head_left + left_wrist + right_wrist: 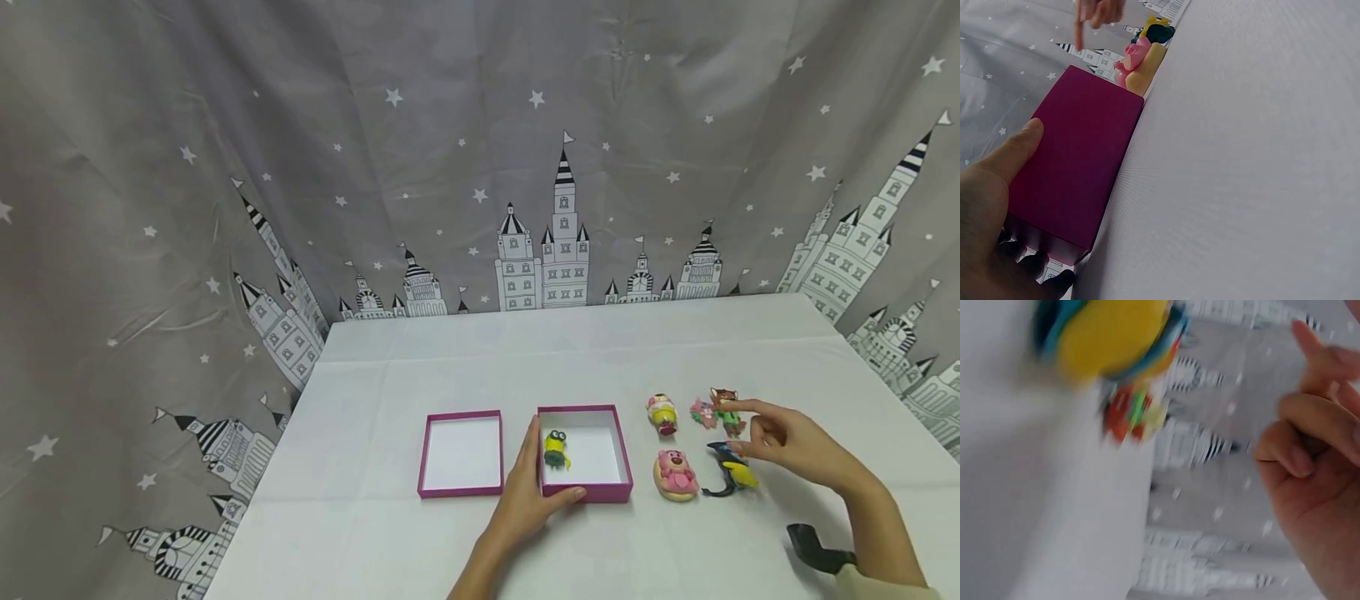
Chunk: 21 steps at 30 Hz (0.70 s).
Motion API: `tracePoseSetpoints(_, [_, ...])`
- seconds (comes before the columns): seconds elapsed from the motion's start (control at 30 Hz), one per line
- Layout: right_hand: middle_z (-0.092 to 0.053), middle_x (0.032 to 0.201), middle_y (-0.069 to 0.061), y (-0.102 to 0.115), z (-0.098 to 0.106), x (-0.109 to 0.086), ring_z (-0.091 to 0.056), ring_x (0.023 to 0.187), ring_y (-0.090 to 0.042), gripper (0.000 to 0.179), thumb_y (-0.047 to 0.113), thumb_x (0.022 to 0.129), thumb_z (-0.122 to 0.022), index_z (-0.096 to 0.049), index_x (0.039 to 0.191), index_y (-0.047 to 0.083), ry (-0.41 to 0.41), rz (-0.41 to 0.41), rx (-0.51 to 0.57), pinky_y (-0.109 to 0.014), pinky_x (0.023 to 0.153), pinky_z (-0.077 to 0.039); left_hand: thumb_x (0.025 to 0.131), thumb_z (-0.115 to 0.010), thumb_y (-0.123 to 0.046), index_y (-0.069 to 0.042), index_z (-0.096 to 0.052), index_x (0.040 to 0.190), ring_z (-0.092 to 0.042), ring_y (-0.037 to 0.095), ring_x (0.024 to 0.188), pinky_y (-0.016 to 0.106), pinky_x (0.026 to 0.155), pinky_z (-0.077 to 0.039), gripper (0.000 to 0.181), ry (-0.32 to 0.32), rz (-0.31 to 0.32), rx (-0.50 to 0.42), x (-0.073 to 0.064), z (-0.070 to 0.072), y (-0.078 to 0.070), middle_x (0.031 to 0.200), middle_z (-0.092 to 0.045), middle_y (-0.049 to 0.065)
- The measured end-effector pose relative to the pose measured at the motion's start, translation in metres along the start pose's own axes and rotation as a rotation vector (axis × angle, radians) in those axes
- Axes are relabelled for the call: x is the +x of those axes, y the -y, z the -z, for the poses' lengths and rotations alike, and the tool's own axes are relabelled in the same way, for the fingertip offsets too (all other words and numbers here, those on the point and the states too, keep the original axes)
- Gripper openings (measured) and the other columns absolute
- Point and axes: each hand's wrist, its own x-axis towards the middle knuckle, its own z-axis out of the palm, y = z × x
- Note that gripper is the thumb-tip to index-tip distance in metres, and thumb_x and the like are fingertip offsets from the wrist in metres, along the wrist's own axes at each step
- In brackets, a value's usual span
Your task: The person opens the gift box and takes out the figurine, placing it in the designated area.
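My left hand (525, 492) holds the near left corner of an open magenta box (609, 493). Its thumb lies on the box's front wall (1079, 156), the fingers along the left side. Inside that box is a small yellow and green figure with big eyes (556, 450). Over the toys at the right hovers my right hand (798, 446), index finger and thumb spread apart, other fingers curled, holding nothing. Closest below it are a blue, black and yellow winged figure (731, 471), blurred in the right wrist view, and a brown figure in green (727, 412).
Left of the box lies a shallow magenta-edged lid (461, 454), white inside up. A pink bear on a beige ring (677, 477), a yellow and pink figure (662, 414) and a small pink figure (703, 412) lie right of the box. A black curved piece (817, 550) shows beside the right wrist.
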Motion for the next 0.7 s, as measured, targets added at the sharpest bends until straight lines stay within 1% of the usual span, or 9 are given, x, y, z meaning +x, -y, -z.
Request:
tracePoseSetpoints(0.07, [-0.043, 0.06, 0.002, 0.011, -0.007, 0.008, -0.041, 0.05, -0.012, 0.043, 0.013, 0.084, -0.068, -0.054, 0.123, 0.004, -0.034, 0.044, 0.026, -0.027, 0.043, -0.035, 0.068, -0.075, -0.052, -0.025, -0.006, 0.15, -0.019, 0.019, 0.137, 0.043, 0.108, -0.024, 0.111, 0.001, 0.002, -0.001, 0.0, 0.0, 0.0, 0.153, -0.014, -0.002])
tracePoseSetpoints(0.1, [-0.042, 0.06, 0.002, 0.017, -0.012, 0.012, -0.042, 0.05, -0.012, 0.04, 0.012, 0.084, -0.067, -0.055, 0.122, 0.005, -0.044, 0.067, 0.037, -0.026, 0.045, -0.037, 0.068, -0.075, -0.052, -0.025, -0.005, 0.15, -0.019, 0.019, 0.137, 0.043, 0.108, -0.024, 0.111, 0.002, 0.002, 0.0, 0.0, 0.0, 0.0, 0.153, -0.014, -0.002])
tracePoseSetpoints(0.2, [-0.038, 0.058, 0.002, 0.032, -0.03, 0.028, -0.037, 0.047, -0.011, 0.035, 0.009, 0.084, -0.067, -0.058, 0.118, 0.006, -0.063, 0.15, 0.075, -0.025, 0.043, -0.035, 0.068, -0.075, -0.052, -0.024, -0.005, 0.15, -0.019, 0.019, 0.137, 0.043, 0.109, -0.024, 0.111, 0.002, 0.0, 0.001, 0.0, 0.001, -0.001, 0.153, -0.014, -0.002])
tracePoseSetpoints(0.3, [-0.036, 0.056, 0.003, 0.046, -0.053, 0.043, -0.033, 0.046, -0.008, 0.035, 0.008, 0.083, -0.069, -0.06, 0.116, 0.006, -0.057, 0.226, 0.113, -0.023, 0.041, -0.034, 0.069, -0.076, -0.051, -0.023, -0.006, 0.15, -0.019, 0.021, 0.137, 0.044, 0.108, -0.024, 0.11, -0.003, -0.015, -0.001, 0.0, 0.001, -0.001, 0.153, -0.014, 0.0])
tracePoseSetpoints(0.33, [-0.036, 0.056, 0.004, 0.05, -0.062, 0.048, -0.031, 0.045, -0.006, 0.035, 0.009, 0.082, -0.069, -0.061, 0.116, 0.007, -0.052, 0.239, 0.12, -0.023, 0.037, -0.032, 0.069, -0.075, -0.051, -0.022, -0.006, 0.15, -0.02, 0.022, 0.137, 0.045, 0.107, -0.025, 0.11, -0.004, -0.022, 0.004, 0.0, 0.001, -0.001, 0.153, -0.015, 0.001])
tracePoseSetpoints(0.37, [-0.036, 0.055, 0.005, 0.053, -0.07, 0.053, -0.03, 0.045, -0.005, 0.035, 0.011, 0.082, -0.07, -0.061, 0.116, 0.007, -0.048, 0.251, 0.118, -0.023, 0.037, -0.031, 0.069, -0.075, -0.05, -0.022, -0.007, 0.15, -0.02, 0.023, 0.137, 0.046, 0.107, -0.025, 0.11, -0.004, -0.026, 0.004, 0.001, 0.001, -0.001, 0.153, -0.015, 0.002])
tracePoseSetpoints(0.47, [-0.036, 0.055, 0.009, 0.06, -0.095, 0.066, -0.03, 0.046, -0.001, 0.035, 0.019, 0.082, -0.071, -0.062, 0.115, 0.01, -0.034, 0.24, 0.081, -0.021, 0.038, -0.031, 0.07, -0.075, -0.05, -0.019, -0.007, 0.15, -0.021, 0.026, 0.136, 0.048, 0.106, -0.026, 0.109, -0.003, -0.039, 0.0, 0.001, 0.001, -0.001, 0.153, -0.015, 0.006])
tracePoseSetpoints(0.53, [-0.037, 0.055, 0.011, 0.063, -0.111, 0.073, -0.03, 0.048, 0.0, 0.036, 0.025, 0.082, -0.071, -0.063, 0.114, 0.012, -0.024, 0.23, 0.033, -0.019, 0.04, -0.03, 0.07, -0.074, -0.05, -0.018, -0.006, 0.15, -0.022, 0.026, 0.136, 0.048, 0.106, -0.027, 0.109, 0.004, -0.042, -0.002, 0.001, 0.001, -0.001, 0.153, -0.015, 0.006])
tracePoseSetpoints(0.7, [-0.039, 0.057, 0.012, 0.066, -0.141, 0.087, -0.032, 0.05, 0.0, 0.039, 0.027, 0.081, -0.072, -0.063, 0.115, 0.011, 0.008, 0.241, -0.025, -0.018, 0.044, -0.031, 0.071, -0.073, -0.051, -0.016, -0.005, 0.15, -0.024, 0.029, 0.135, 0.05, 0.105, -0.029, 0.109, 0.008, -0.05, 0.0, 0.0, 0.002, -0.002, 0.153, -0.015, 0.009])
